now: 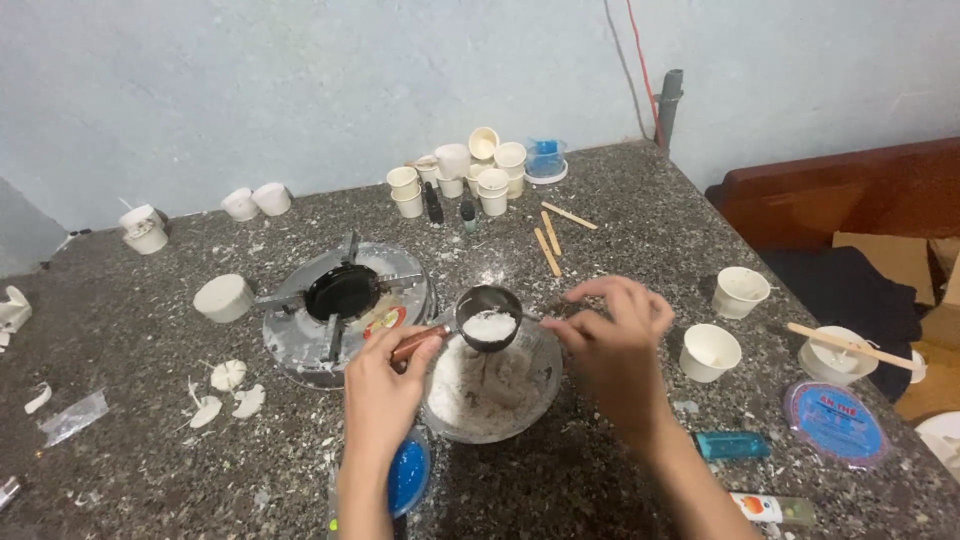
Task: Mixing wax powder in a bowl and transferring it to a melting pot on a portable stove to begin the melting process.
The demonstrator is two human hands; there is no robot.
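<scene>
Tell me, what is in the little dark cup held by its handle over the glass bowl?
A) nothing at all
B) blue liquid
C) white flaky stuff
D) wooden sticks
C: the small dark cup, whose handle the left hand holds above the glass bowl, is heaped with white flaky material, like the white bits in the bowl below.

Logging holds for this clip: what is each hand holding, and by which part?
The left hand holds a small dark pot of white flakes by its brown handle, above a glass bowl. The right hand pinches something thin at the pot's rim; what, I cannot tell.
</scene>
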